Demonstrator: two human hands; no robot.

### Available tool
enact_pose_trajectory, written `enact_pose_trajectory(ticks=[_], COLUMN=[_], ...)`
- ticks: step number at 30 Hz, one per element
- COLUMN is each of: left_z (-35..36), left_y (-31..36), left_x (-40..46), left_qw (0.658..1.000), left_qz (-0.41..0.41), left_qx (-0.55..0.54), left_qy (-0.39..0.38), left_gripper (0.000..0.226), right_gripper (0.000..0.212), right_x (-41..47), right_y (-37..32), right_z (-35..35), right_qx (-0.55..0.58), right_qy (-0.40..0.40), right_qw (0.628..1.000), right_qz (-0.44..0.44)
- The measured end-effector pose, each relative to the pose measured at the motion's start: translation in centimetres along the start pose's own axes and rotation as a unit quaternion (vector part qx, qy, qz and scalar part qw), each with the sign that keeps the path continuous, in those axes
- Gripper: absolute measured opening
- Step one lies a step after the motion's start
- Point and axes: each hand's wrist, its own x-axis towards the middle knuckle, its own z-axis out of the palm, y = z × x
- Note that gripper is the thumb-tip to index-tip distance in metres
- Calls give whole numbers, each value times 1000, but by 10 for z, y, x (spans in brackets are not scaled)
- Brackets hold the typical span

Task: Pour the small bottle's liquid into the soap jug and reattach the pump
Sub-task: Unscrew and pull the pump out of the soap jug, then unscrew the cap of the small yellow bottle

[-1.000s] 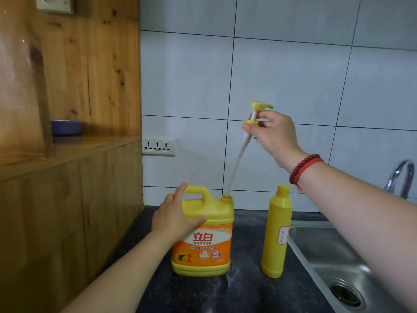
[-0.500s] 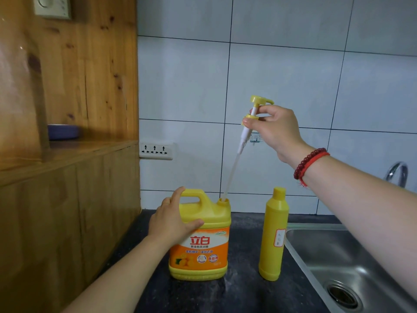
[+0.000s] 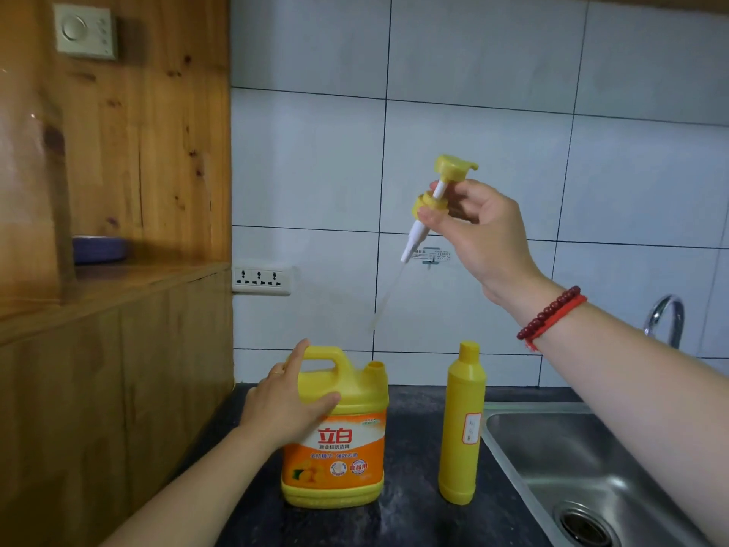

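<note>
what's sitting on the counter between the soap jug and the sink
In the head view, the small yellow bottle stands upright on the dark counter between the soap jug and the sink, capped, apart from the jug.

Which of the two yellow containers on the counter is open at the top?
The wide yellow soap jug; its spout is uncapped, while the slim yellow bottle keeps its cap.
</note>
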Motion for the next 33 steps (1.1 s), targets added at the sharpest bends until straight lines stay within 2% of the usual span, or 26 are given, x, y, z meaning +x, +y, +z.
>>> enact_pose_trajectory(ticks=[3,5,6,8,11,14,18,22,24,25,27,29,30,33], left_z=[-11,-23,-30,-43,-63,-77,-88,-87,-87,-88,-88,-88,-88,-85], left_y=[10,27,38,64,89,94,92,85,81,78,71,58,51,17], left_x=[-9,-18,-23,-39,-66,-83,-92,-96,-93,-91,-86,-82,-80,-73], left_qw=[996,985,978,950,860,802,767,740,741,755,816,881,901,919], left_qz=[8,10,2,-34,-80,-59,-46,-59,-64,-66,-75,-73,-69,-99], left_qx=[-44,-124,-178,-310,-488,-564,-598,-622,-623,-612,-547,-454,-418,-381], left_qy=[82,118,107,18,-129,-189,-229,-249,-241,-225,-172,-112,-89,-22], left_gripper=[84,65,51,33,45,45,33,30,31,33,43,51,51,36], right_gripper=[27,28,31,38,38,38,39,43,51,55,62,65,64,54], right_x=[-25,-43,-52,-70,-93,-109,-124,-131,-132,-132,-133,-134,-134,-136], right_y=[-3,-1,1,4,10,17,27,32,34,36,41,48,52,63], right_z=[0,3,5,10,18,24,27,33,35,36,34,29,24,14], right_qx=[-24,-51,-67,-86,-107,-164,-192,-202,-213,-221,-237,-250,-258,-258], right_qy=[-10,-11,-7,9,-9,-28,-43,-46,-69,-89,-119,-115,-103,-78], right_qw=[999,996,995,988,967,934,902,897,901,904,917,933,938,950], right_qz=[-39,-65,-80,-126,-229,-316,-385,-390,-372,-355,-298,-233,-210,-156])
